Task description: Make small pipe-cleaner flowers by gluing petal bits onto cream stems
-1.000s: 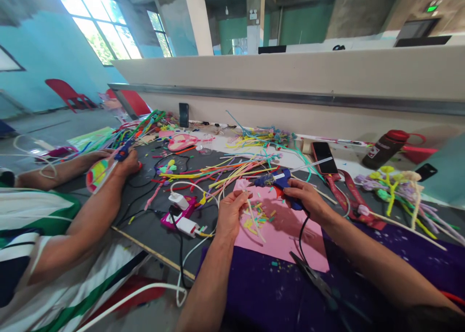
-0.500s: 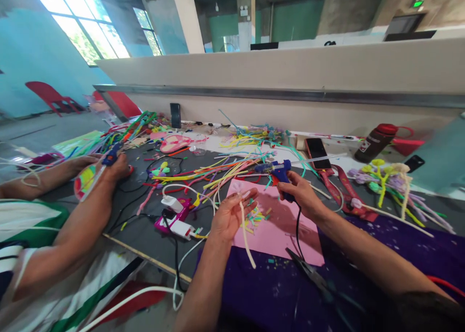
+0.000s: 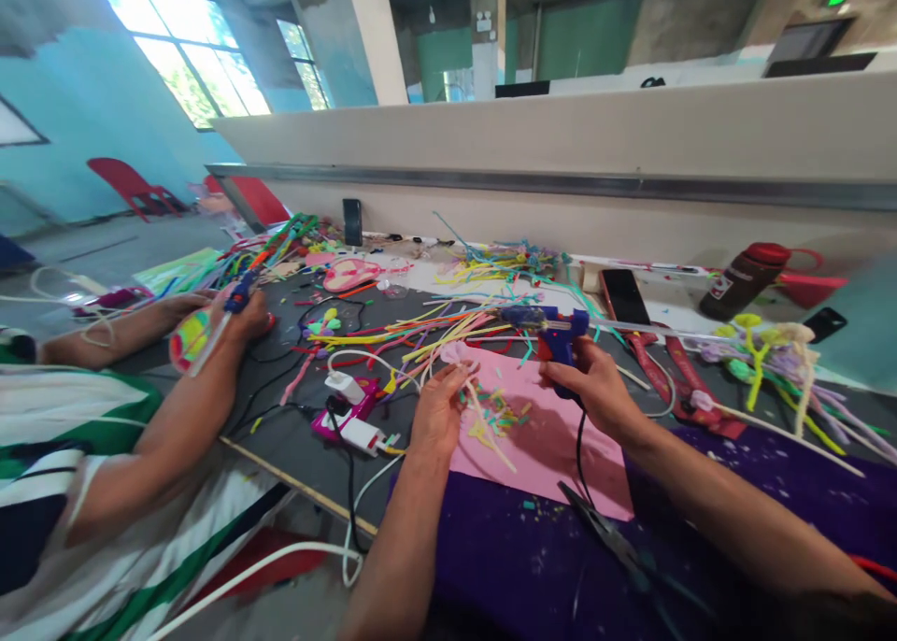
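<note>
Near the middle, my left hand (image 3: 443, 400) pinches a cream pipe cleaner (image 3: 492, 429) whose free end slants down over a pink sheet (image 3: 561, 440). A pale pink fluffy piece (image 3: 454, 352) shows at its fingertips. To the right, my right hand (image 3: 595, 379) is wrapped round the handle of a blue glue gun (image 3: 561, 328), its nozzle pointing left above the sheet. A clear glue stick sticks out behind the gun. Small cut pieces (image 3: 501, 412) in yellow and green lie on the sheet between the hands.
Pliers (image 3: 609, 534) lie on the purple cloth at the sheet's lower edge. Pipe cleaners (image 3: 420, 328) spread behind. A magenta power strip (image 3: 361, 398) with chargers sits left. At far left, another person's hands (image 3: 242, 319) hold a glue gun. A phone (image 3: 623, 295) and bottle (image 3: 743, 281) stand back right.
My left fingers have closed more on the cream pipe cleaner, which has swung to slant rightward. The glue gun remains in my right hand. The whole view has shifted slightly.
</note>
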`<state>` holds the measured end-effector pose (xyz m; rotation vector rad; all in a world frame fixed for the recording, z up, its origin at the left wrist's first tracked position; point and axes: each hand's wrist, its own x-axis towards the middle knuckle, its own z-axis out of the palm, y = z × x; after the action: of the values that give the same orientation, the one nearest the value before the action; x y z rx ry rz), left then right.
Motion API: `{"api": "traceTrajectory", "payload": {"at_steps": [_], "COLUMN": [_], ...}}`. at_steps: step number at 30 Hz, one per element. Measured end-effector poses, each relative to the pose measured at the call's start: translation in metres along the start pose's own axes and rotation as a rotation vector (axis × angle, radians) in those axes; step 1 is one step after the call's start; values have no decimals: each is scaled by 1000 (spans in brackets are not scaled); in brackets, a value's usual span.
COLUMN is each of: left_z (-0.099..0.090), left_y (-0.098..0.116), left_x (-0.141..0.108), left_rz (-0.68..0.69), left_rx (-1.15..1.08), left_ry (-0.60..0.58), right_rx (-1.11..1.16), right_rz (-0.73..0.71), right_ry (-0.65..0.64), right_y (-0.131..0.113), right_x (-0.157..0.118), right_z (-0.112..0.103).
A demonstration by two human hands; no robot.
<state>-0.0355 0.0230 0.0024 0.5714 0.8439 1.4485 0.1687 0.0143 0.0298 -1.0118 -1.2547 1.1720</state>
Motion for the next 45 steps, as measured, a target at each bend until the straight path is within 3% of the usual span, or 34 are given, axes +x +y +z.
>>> {"api": "traceTrajectory", "payload": {"at_steps": [8, 16, 32, 45], "left_z": [-1, -2, 3, 3], "left_y": [5, 3, 2, 0], "left_x": [-5, -5, -8, -9], "left_rz": [-72, -71, -92, -79], "left_rx": [-42, 37, 102, 88], "left_ry": [-80, -112, -112, -138], "right_rx": [-39, -344, -797, -826], "right_rz": [-12, -62, -351, -329], "right_ry": [-129, -245, -198, -191], "right_y": [-15, -21, -10, -8], "right_x": [-17, -33, -34, -33], "right_z": [-1, 6, 4, 4]}}
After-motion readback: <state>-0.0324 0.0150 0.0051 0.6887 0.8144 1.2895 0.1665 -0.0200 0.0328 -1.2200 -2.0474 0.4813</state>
